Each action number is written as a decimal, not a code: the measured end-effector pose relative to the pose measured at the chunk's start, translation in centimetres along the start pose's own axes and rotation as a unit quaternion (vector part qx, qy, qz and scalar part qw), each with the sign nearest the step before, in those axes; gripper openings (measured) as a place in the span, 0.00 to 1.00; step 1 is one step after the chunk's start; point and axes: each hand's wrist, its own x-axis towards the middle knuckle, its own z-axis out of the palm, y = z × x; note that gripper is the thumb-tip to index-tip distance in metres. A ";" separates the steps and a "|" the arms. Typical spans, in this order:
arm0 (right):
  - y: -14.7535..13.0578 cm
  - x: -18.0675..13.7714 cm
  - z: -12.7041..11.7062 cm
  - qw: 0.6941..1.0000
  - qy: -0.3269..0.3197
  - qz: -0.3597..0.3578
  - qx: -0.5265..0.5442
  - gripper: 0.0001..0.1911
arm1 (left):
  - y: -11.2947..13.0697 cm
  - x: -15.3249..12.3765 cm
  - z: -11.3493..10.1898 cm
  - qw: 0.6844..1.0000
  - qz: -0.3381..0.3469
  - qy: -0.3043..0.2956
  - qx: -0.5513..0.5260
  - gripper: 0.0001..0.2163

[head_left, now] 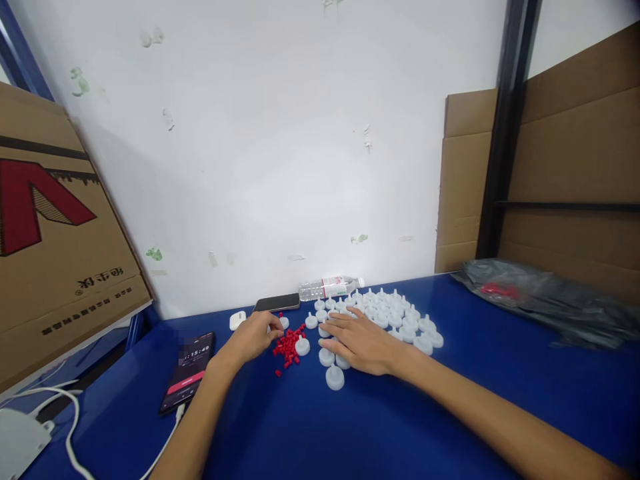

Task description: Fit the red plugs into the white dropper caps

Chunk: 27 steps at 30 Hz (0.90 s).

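Bare arms (465,393) reach over the blue bench (280,433); the left hand (255,333) curls by the red bits (289,348); I can't tell if it holds one; the right hand (367,343) spreads loose over white caps (395,320); pinching gently, one bit each time, should work best.

Here's a loose heap of small red plastic pieces (289,348), one stray (278,373) lying nearer; to their right, round translucent white plastic caps (395,319) crowd together, spouts up, one (302,347) upright at the heap's edge!
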 end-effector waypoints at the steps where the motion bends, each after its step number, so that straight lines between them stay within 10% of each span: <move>1: -0.1 -0.1 -0.1 1.000 0.000 0.001 -0.003 0.33 | 0.0 0.0 0.1 1.000 0.001 -0.001 0.001 0.10; 27: -0.1 -0.6 -0.2 1.000 -0.013 0.011 -0.006 0.34 | -0.7 -0.1 0.1 0.999 -0.017 0.010 0.026 0.08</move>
